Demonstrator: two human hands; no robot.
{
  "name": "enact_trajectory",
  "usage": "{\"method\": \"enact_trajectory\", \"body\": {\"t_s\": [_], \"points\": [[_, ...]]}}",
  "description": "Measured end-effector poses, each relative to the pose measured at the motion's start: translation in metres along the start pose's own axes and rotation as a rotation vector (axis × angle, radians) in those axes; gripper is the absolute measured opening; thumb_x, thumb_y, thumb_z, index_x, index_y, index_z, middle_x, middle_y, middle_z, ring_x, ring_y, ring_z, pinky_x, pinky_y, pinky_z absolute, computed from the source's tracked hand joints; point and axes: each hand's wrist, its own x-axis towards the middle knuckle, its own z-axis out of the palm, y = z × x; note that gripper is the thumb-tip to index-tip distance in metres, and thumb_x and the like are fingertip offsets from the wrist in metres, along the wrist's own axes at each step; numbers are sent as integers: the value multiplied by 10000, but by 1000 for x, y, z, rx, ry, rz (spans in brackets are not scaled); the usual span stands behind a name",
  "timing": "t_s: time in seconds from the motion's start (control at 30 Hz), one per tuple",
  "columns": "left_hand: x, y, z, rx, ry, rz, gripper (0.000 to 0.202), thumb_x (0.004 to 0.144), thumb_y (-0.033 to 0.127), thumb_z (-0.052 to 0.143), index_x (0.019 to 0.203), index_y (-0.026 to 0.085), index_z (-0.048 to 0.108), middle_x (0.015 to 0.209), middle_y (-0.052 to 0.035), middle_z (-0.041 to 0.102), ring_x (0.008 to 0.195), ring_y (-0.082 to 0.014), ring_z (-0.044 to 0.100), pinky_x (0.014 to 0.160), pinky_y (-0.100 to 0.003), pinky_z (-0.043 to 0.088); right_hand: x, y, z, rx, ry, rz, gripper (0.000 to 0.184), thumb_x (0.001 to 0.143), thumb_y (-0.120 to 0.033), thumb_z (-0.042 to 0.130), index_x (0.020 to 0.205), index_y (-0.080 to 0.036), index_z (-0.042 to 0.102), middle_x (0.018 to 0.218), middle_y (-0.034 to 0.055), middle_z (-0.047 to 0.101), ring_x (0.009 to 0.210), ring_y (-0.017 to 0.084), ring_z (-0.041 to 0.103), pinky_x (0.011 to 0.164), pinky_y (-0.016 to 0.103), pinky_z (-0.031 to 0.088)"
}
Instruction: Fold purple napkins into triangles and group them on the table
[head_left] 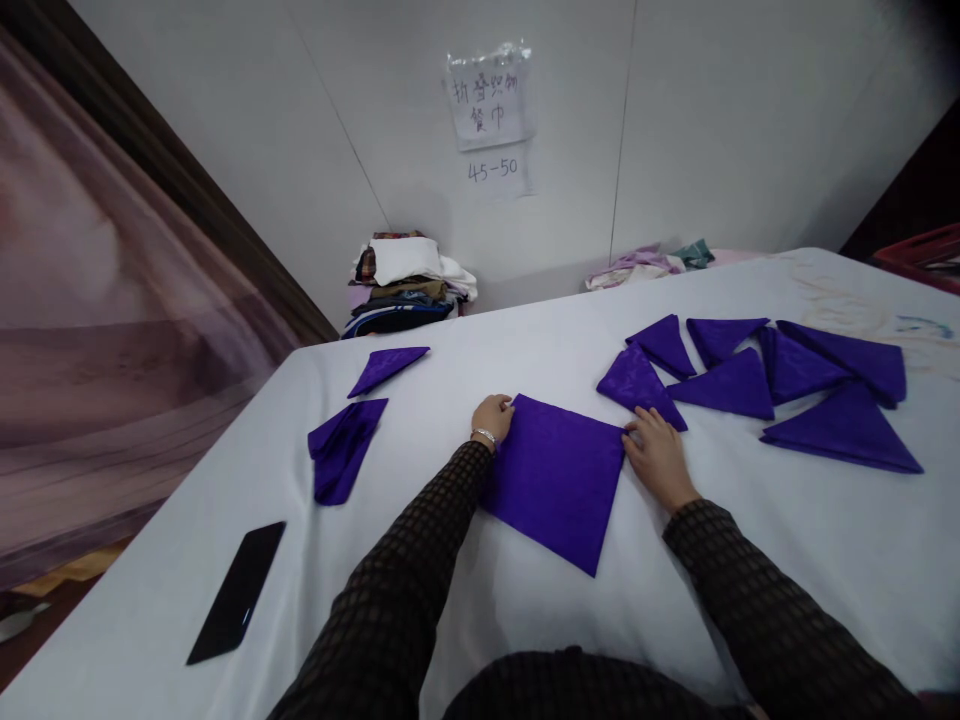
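Red basket (921, 240) cut off @ R edge, pink curtain (112, 300) @ L.

The head camera looks forward and down from near above the left hand (493, 416) and right hand (660, 455), facing a wall (570, 200).

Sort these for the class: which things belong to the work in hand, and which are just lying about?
Likely part of the work:
purple square, left hand and right hand at its corners
folded purple cloths, right
two purple cloths, left

Likely just lying about:
black phone
clothes pile
crumpled fabrics
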Motion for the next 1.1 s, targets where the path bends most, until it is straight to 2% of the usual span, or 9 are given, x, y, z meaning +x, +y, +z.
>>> {"method": "enact_trajectory", "body": {"t_s": [0.1,0.23,0.37,0.43,0.53,0.7,0.8,0.93,1.1], "points": [[-6,-1,-7,5,0,64,269,835,244,534,1068,152,631,969,-66,666,862,-165,616,806,-285,483,0,-1,0,0,0,8,193,833,-281,437,879,-175,591,1302,123,516,1274,306,366,998,495,288],[-35,7,-14,20,-28,239,308,846,300,529,1123,189,603,1178,-69,610,1099,-192,542,989,-340,395,1,-2,-2,6,-5,14,173,828,-267,448,874,-174,587,1305,123,516,1275,303,368,1004,489,286],[-70,16,-1,124,-158,483,476,853,447,500,1269,218,496,1405,-75,433,1317,-240,339,1102,-445,236,1,-3,-3,5,-5,24,172,824,-261,450,877,-175,589,1301,121,519,1272,303,371,999,493,291],[-78,17,8,197,-200,516,537,882,494,413,1338,210,417,1457,-89,354,1361,-260,254,1110,-501,179,1,-4,-3,8,-2,29,171,820,-257,449,869,-176,592,1296,119,524,1268,300,377,1000,494,291],[-77,16,13,235,-225,500,553,897,511,356,1364,215,379,1476,-83,321,1379,-252,213,1118,-500,144,2,-5,-4,18,2,33,168,814,-248,448,855,-176,594,1294,118,526,1270,297,376,1002,497,288],[-82,24,0,182,-257,477,557,889,485,400,1354,178,394,1471,-117,321,1377,-260,217,1112,-497,160,2,-6,-6,37,9,39,151,800,-231,458,829,-176,595,1282,123,534,1266,296,381,998,496,294],[-115,37,-5,117,-256,565,557,874,504,429,1330,185,426,1451,-119,357,1362,-263,253,1105,-503,169,2,-6,-6,37,8,28,152,795,-216,456,828,-173,598,1280,132,533,1266,295,377,993,498,296],[-168,49,0,66,-293,753,564,804,529,543,1279,234,476,1365,-87,475,1259,-255,396,1072,-487,225,2,-7,-8,39,17,13,153,788,-196,452,826,-166,598,1280,143,531,1264,292,373,989,483,301],[-198,47,5,36,-239,726,506,788,543,561,1172,212,552,1234,-75,570,1121,-235,487,945,-414,341,1,-9,-16,26,41,-35,134,768,-172,476,822,-161,598,1186,136,582,1147,272,464,917,401,361]]}}
